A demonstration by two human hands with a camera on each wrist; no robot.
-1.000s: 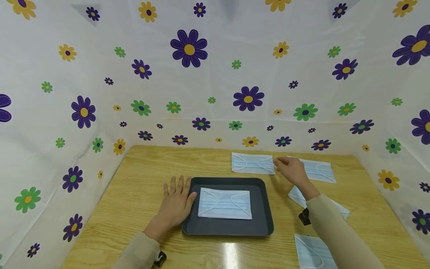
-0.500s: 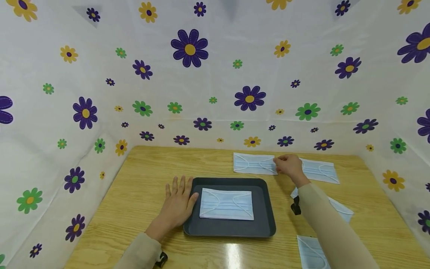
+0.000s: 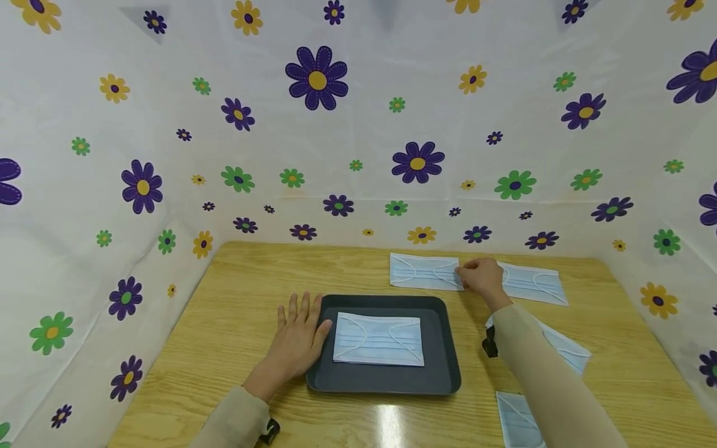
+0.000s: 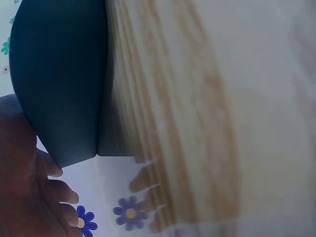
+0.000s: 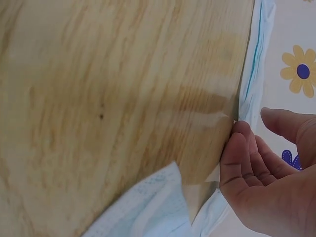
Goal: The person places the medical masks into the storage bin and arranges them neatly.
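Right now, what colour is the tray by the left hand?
The tray is dark grey; it shows best in the head view.

Table (image 3: 235, 274): light yellowish wood look, streaky grain, glossy, far corners rounded. White backdrop sheet (image 3: 364, 124) right behind the table's far edge, horizontal crease low down. Matching left sheet (image 3: 67, 199) and right sheet (image 3: 686, 267) flank the table, left one wrinkled. All printed with flowers (image 3: 317, 79) in purple, yellow, green, mixed sizes. Grey shading high above the table. Bright glare patch (image 3: 389, 426) on the table's near part. Small dark speck (image 5: 101, 116) on the table surface.
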